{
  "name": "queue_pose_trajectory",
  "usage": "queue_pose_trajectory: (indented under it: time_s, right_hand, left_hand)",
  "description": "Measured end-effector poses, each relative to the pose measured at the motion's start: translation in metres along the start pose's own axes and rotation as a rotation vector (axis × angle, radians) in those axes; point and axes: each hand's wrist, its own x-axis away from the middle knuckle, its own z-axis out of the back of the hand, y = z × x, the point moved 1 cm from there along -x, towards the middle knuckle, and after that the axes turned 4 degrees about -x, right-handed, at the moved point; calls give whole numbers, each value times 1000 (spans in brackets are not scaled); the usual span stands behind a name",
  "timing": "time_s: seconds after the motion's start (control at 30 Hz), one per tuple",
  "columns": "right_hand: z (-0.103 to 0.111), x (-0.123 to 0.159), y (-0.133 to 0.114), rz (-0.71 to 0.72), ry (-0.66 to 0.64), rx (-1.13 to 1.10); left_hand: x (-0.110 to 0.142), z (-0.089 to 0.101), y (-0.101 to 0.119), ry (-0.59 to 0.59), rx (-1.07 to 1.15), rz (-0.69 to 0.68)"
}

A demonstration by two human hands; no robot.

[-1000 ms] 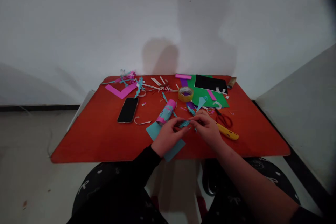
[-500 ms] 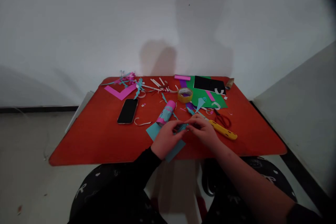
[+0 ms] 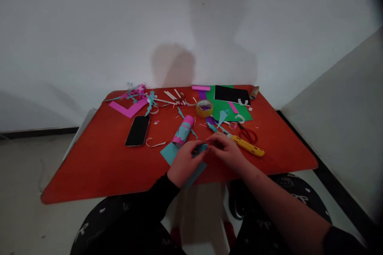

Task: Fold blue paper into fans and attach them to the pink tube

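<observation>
Head view: light-blue paper [image 3: 200, 149], small, streaked, partly hidden by fingers [image 3: 214, 137].

One head-worn view, set above the wearer's knees [image 3: 92, 219], facing forward and down over the red table [image 3: 98, 167] to the pale wall [image 3: 89, 28] just behind it. Range near: left hand [image 3: 183, 161] and right hand [image 3: 227, 152] a little below frame centre. Field wide, taking in the table's full width plus floor [image 3: 20, 175] at left.

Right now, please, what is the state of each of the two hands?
Left hand: closed, holding a small blue paper piece.
Right hand: curled at the paper's edge; whether it grips cannot be told.
</observation>
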Motion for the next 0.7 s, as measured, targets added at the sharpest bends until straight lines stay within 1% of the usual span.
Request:
queue_pose_trajectory:
  time_s: [0.27,0.57,0.7]
  right_hand:
    - [2,-2,5,19,-50,65]
    - [1,0,8,53,-154,186]
    - [2,0,9,39,-159,214]
  left_hand:
    - [0,-2,-7,-34,-2,48]
    - [3,-2,-13,-44,-88,16]
    - [3,-2,-12,-53,-128,-30]
